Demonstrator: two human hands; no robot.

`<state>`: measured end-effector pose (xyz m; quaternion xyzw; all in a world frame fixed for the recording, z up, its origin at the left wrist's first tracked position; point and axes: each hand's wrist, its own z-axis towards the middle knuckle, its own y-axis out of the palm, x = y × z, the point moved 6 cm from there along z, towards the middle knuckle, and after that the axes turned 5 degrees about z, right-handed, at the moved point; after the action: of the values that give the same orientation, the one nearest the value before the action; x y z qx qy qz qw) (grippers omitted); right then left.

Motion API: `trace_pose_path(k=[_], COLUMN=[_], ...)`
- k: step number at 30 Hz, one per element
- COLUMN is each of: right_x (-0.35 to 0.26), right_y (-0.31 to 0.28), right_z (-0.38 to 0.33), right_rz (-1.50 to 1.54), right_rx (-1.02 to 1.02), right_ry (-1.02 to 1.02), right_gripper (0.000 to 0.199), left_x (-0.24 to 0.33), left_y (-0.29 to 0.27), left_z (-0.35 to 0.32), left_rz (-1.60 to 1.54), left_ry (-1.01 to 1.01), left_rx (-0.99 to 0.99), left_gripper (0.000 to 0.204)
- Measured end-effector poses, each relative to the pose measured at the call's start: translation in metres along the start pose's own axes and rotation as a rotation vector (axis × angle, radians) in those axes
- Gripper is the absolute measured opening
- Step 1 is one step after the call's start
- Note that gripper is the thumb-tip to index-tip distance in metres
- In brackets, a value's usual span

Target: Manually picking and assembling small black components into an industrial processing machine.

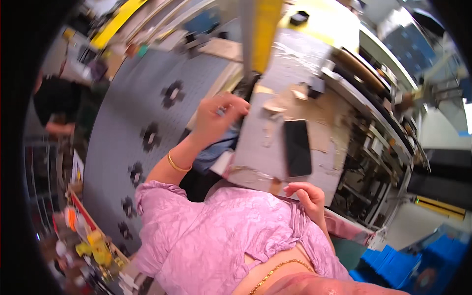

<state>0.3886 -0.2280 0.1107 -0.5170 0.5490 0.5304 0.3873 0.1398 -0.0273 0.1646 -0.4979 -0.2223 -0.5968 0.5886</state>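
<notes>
While left hand (216,118) curls shut on blue cloth (216,150) at counter's (260,147) 9 o'clock edge, bunched in grip for wiping, right hand (306,196) rests loosely curled, holding nothing, at 6 o'clock edge, as if bracing. Phone (297,147) lies flat mid-counter, apart from both hands. Torn brown patches around it.

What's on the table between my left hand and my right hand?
In the head view, a black phone lies flat on the worn grey tabletop between the left hand, which touches blue cloth, and the right hand at the near edge.
</notes>
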Motion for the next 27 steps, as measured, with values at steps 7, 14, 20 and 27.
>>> trace_pose_path(k=[7,14,20,27], right_x=[0.012,0.02,0.013,-0.059], right_y=[0.124,0.223,0.234,0.184], right_z=[0.068,0.108,0.117,0.126], right_rz=[-0.156,-0.26,-0.463,-0.484], right_rx=[-0.168,-0.309,-0.301,-0.138], right_ry=[0.076,0.248,0.105,-0.39], right_gripper=[0.021,0.026,0.024,0.03], left_x=[-0.336,-0.421,-0.321,-0.048], left_y=[-0.204,-0.213,-0.191,-0.16], left_z=[-0.142,-0.076,-0.036,-0.05], left_rz=[0.791,0.908,-0.259,-0.333], left_ry=[-0.662,-0.831,-0.801,-0.444], left_rx=[0.476,0.159,-0.105,-0.468], left_gripper=[0.036,0.036,0.027,0.011])
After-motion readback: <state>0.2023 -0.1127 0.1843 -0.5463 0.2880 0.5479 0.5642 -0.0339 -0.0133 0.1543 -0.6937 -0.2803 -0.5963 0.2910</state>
